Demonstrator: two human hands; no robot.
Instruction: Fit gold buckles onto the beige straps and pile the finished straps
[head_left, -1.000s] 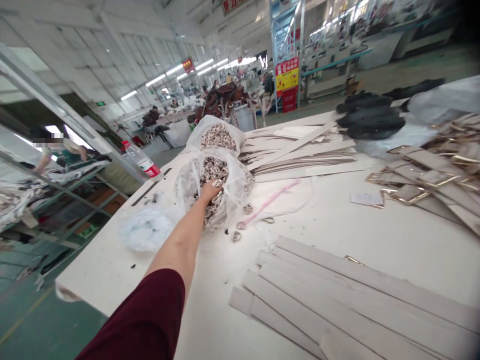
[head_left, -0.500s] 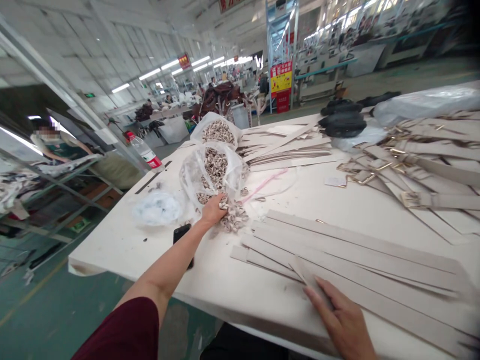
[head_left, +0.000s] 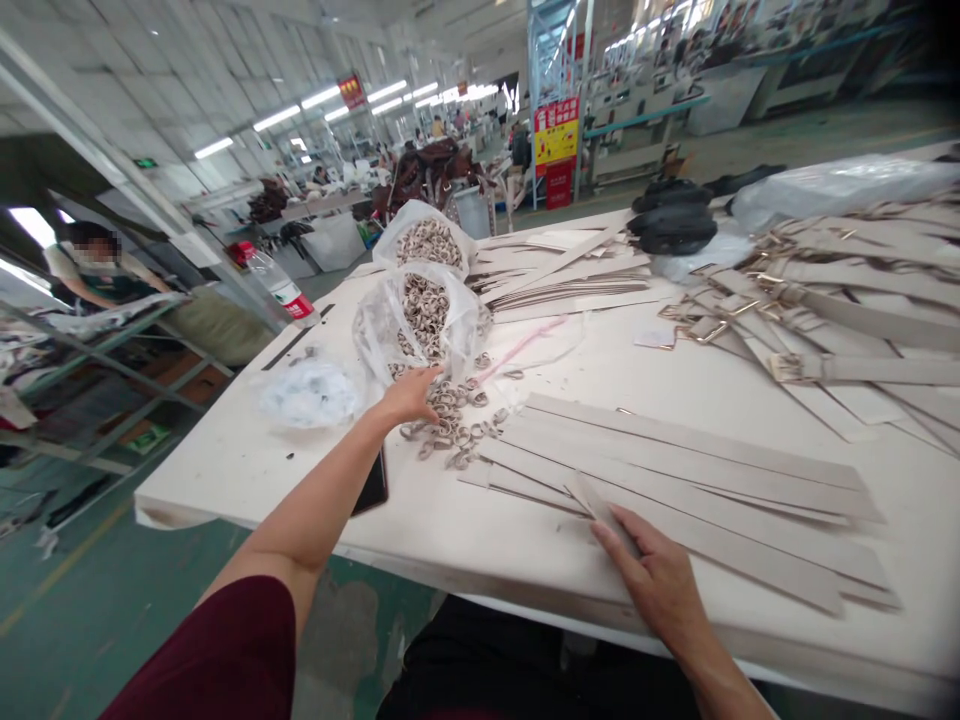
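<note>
My left hand (head_left: 409, 398) reaches over a spilled heap of small beige strap loops (head_left: 452, 422), with thumb and fingers apart. Just behind it stands a clear plastic bag (head_left: 367, 325) full of the same loops, its mouth facing the heap. My right hand (head_left: 660, 575) grips the end of a beige belt strap (head_left: 592, 497) between thumb and fingers, near the front edge. Under and beyond that hand, several flat beige straps (head_left: 675, 470) lie side by side on the white table (head_left: 465, 520).
A phone (head_left: 373, 487) lies under my left forearm. Crumpled clear plastic (head_left: 310, 393) and a red-capped bottle (head_left: 279, 285) stand farther left. Buckled belts (head_left: 832, 310) pile up at the right, near black bundles (head_left: 673, 220). Another person (head_left: 97, 265) works at a rack on the left.
My left hand has drawn back a little to the left and its fingers have spread; the loops now lie more scattered. My right hand still holds the strap. The view has shifted slightly.
</note>
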